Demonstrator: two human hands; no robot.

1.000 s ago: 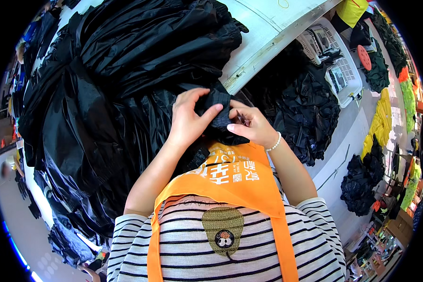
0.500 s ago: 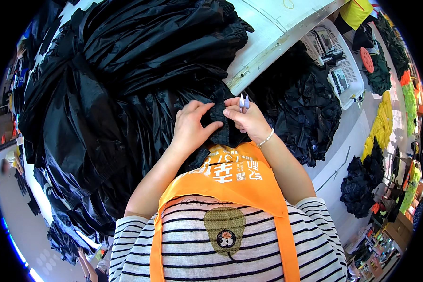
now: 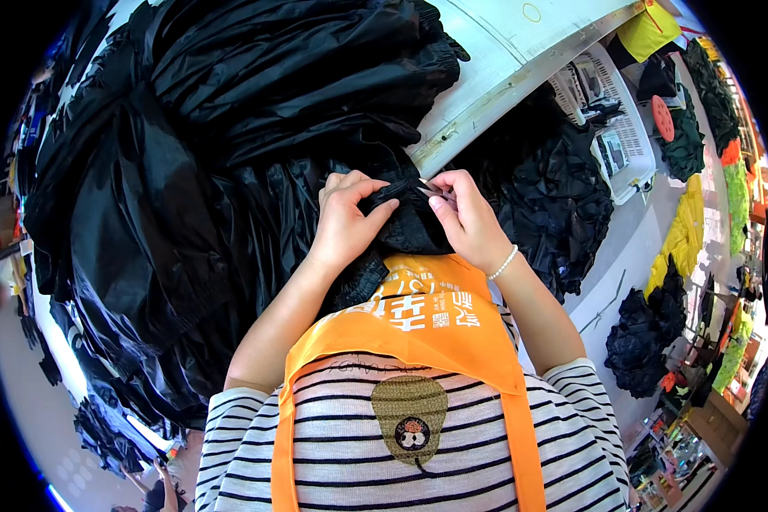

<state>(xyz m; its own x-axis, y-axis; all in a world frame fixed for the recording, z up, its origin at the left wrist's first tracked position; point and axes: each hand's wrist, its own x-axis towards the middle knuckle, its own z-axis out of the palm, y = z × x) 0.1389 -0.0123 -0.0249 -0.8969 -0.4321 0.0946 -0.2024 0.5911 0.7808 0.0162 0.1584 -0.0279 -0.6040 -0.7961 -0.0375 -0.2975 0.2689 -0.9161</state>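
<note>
My left hand (image 3: 343, 218) pinches the gathered edge of a black garment (image 3: 411, 224) between thumb and fingers, just in front of the orange apron. Close to its right, my right hand (image 3: 473, 224) is closed round small thread snips (image 3: 427, 185). The snips' pointed tips face left, at the black cloth by my left fingertips; whether they touch it I cannot tell. Most of the snips is hidden in the fingers. A large heap of shiny black garments (image 3: 307, 94) lies beyond and to the left, running up against the held piece.
A white table (image 3: 495, 51) reaches to the far right, its edge near my right hand. Past that edge lie more dark garments (image 3: 555, 196). A white plastic basket (image 3: 636, 149) holds packets. Yellow cloth (image 3: 679, 224) and a dark bundle (image 3: 644, 341) lie farther right.
The snips have turned from pointing up to pointing left at the cloth, and my right hand has rolled over and moved slightly right. My left hand stays on the garment's edge.
</note>
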